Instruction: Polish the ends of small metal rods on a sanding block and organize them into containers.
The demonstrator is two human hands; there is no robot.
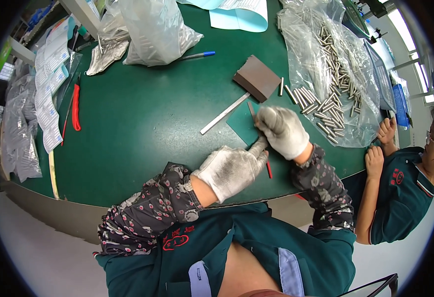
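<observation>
My right hand (282, 133), in a white glove, is closed in a fist at the middle right of the table. A thin flat brownish strip (250, 110) sticks out beyond its fingers. My left hand (232, 169), in a soiled white glove, reaches in just below, its fingers bent and meeting the right hand; what they grip is hidden. A slim red end (269, 170) shows below the left fingertips; I cannot tell whether it belongs to the strip. A green square piece (243, 124) lies beside both hands. Past them is a brown block (257, 78) with a metal bar (225, 113) against it.
Many metal pins (333, 106) lie on a clear plastic bag (301, 54) at right. A filled bag (152, 34), a blue-capped pen (197, 55) and a red-handled tool (76, 108) lie farther off. A co-worker's hands (378, 148) rest at the right edge, near blue baskets (400, 104).
</observation>
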